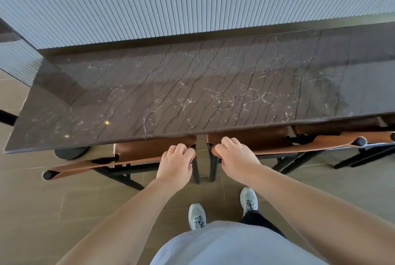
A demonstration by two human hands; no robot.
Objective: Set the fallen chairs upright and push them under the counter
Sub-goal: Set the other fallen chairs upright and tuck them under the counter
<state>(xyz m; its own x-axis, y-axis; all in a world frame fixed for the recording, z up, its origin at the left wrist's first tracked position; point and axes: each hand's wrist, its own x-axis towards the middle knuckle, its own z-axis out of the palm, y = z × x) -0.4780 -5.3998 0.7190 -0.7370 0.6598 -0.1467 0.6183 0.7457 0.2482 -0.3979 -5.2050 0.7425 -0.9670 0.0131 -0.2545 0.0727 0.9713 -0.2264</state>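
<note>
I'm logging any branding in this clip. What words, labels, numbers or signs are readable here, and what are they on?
None can be read.
Counter: only marble veining.
Two chair backs, each under a hand: no label visible.
Shoes: any marks too small to read.

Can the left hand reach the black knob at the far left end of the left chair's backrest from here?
Probably yes: the left hand already grips that backrest, and nothing blocks the way to the knob.

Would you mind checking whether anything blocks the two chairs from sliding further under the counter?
Nothing visible does. Left hand grips the left chair, right hand the right chair; both seats already sit beneath the counter edge. Underneath is hidden.
</note>
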